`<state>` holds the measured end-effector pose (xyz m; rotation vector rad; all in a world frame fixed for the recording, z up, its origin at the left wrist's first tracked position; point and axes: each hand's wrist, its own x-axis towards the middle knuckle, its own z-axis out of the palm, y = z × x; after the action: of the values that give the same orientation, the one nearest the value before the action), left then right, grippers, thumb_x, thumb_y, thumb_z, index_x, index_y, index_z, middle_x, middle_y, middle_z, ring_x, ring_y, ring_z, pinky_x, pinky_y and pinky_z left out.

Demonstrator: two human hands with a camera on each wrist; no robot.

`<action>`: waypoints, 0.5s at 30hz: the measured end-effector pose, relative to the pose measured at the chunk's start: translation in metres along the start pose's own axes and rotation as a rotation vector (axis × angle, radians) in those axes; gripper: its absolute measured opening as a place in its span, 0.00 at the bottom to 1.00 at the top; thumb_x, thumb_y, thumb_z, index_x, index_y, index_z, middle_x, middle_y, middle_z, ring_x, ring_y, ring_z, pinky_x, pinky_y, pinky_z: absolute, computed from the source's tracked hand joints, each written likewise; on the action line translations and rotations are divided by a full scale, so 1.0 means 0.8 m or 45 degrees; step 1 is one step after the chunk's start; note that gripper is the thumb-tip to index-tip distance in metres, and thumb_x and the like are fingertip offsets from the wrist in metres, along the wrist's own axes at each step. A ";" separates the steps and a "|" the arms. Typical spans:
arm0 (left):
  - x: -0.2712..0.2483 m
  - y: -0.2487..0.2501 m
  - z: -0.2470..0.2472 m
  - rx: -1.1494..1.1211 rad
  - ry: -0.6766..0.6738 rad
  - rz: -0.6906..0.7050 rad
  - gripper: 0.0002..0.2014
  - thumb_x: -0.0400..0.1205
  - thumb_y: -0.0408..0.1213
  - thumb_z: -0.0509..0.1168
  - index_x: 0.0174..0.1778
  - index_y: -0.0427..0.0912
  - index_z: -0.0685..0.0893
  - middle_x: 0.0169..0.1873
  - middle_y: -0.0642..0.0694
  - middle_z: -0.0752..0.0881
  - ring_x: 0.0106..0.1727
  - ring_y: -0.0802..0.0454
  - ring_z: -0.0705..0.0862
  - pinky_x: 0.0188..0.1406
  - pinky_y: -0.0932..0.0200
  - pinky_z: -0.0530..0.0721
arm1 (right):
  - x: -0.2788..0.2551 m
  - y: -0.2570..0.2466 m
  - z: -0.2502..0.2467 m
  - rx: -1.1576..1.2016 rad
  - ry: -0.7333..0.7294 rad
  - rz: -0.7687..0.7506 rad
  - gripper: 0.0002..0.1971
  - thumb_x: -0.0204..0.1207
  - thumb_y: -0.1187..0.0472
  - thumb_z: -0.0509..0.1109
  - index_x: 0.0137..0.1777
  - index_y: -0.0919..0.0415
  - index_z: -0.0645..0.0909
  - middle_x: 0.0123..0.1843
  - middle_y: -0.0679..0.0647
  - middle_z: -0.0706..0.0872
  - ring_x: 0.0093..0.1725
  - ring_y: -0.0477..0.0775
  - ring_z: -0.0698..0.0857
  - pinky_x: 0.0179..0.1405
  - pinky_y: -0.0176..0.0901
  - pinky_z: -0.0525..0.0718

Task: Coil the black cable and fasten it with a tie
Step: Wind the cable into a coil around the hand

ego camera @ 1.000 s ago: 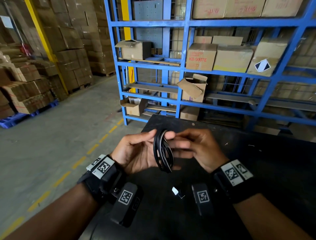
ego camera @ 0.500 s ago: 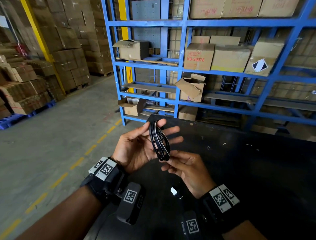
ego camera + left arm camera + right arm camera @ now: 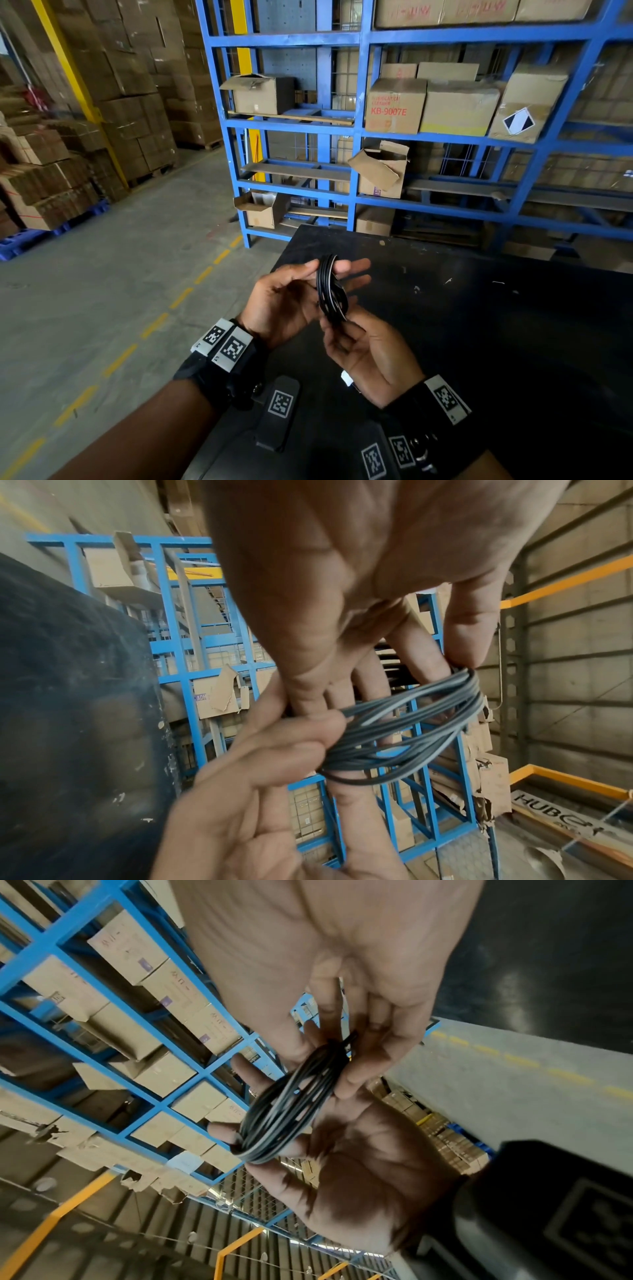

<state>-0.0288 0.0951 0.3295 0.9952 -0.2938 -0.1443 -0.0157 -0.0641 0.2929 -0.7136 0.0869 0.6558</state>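
The black cable (image 3: pixel 330 291) is wound into a small coil of several loops, held upright above the black table (image 3: pixel 496 325). My left hand (image 3: pixel 337 269) pinches the coil's top between thumb and straight fingers, palm facing right. From below, my right hand (image 3: pixel 337 322) pinches the coil's lower part with its fingertips. In the left wrist view the left hand's thumb and forefinger (image 3: pixel 452 664) nip the cable (image 3: pixel 411 723), and the right hand (image 3: pixel 318 723) grips the opposite side. The right wrist view shows the right hand (image 3: pixel 342 1064) on the coil (image 3: pixel 291 1110) over the left palm (image 3: pixel 359 1164). I see no tie on the coil.
A small white-tipped piece (image 3: pixel 346 378) lies on the table under my right wrist; what it is I cannot tell. Blue racking (image 3: pixel 359 137) with cardboard boxes stands beyond the table's far edge. Concrete floor (image 3: pixel 120 291) with a dashed yellow line lies to the left.
My right hand has dropped from the coil's right side to beneath it and now pinches its lower part. The left hand keeps its hold on the coil's top.
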 end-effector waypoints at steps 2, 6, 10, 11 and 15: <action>0.002 -0.003 0.001 -0.041 -0.027 0.038 0.22 0.80 0.42 0.67 0.61 0.28 0.88 0.81 0.24 0.73 0.85 0.25 0.68 0.87 0.27 0.54 | 0.004 -0.002 -0.001 -0.052 0.019 -0.070 0.09 0.80 0.69 0.71 0.57 0.67 0.88 0.50 0.62 0.93 0.40 0.52 0.92 0.40 0.37 0.88; 0.004 -0.002 -0.001 -0.094 -0.032 0.065 0.20 0.73 0.41 0.69 0.46 0.24 0.90 0.72 0.22 0.82 0.82 0.23 0.72 0.87 0.29 0.57 | 0.011 -0.009 -0.006 -0.186 0.054 -0.245 0.12 0.80 0.73 0.71 0.59 0.65 0.91 0.52 0.60 0.94 0.47 0.52 0.92 0.41 0.35 0.88; 0.002 -0.002 -0.012 0.116 0.081 0.033 0.20 0.65 0.48 0.74 0.36 0.31 0.92 0.59 0.30 0.92 0.69 0.29 0.84 0.69 0.42 0.83 | 0.015 -0.031 -0.013 -0.448 0.163 -0.645 0.16 0.80 0.75 0.70 0.63 0.62 0.90 0.56 0.57 0.96 0.58 0.52 0.94 0.53 0.43 0.90; 0.000 -0.006 -0.014 0.154 0.096 0.023 0.20 0.65 0.50 0.75 0.36 0.32 0.93 0.58 0.31 0.92 0.66 0.33 0.86 0.67 0.45 0.84 | 0.016 -0.037 -0.014 -0.579 0.201 -0.774 0.17 0.80 0.76 0.70 0.64 0.60 0.89 0.55 0.56 0.96 0.58 0.51 0.94 0.57 0.45 0.91; -0.008 -0.038 -0.019 0.294 0.231 -0.052 0.25 0.68 0.58 0.76 0.38 0.34 0.94 0.51 0.37 0.94 0.60 0.44 0.90 0.61 0.54 0.86 | 0.019 -0.055 -0.024 -1.215 0.254 -1.223 0.16 0.79 0.72 0.75 0.65 0.60 0.89 0.57 0.49 0.94 0.54 0.41 0.94 0.55 0.32 0.90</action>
<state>-0.0293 0.0927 0.2949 1.2353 -0.1258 -0.0570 0.0249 -0.0930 0.2991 -1.5842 -0.3990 -0.3631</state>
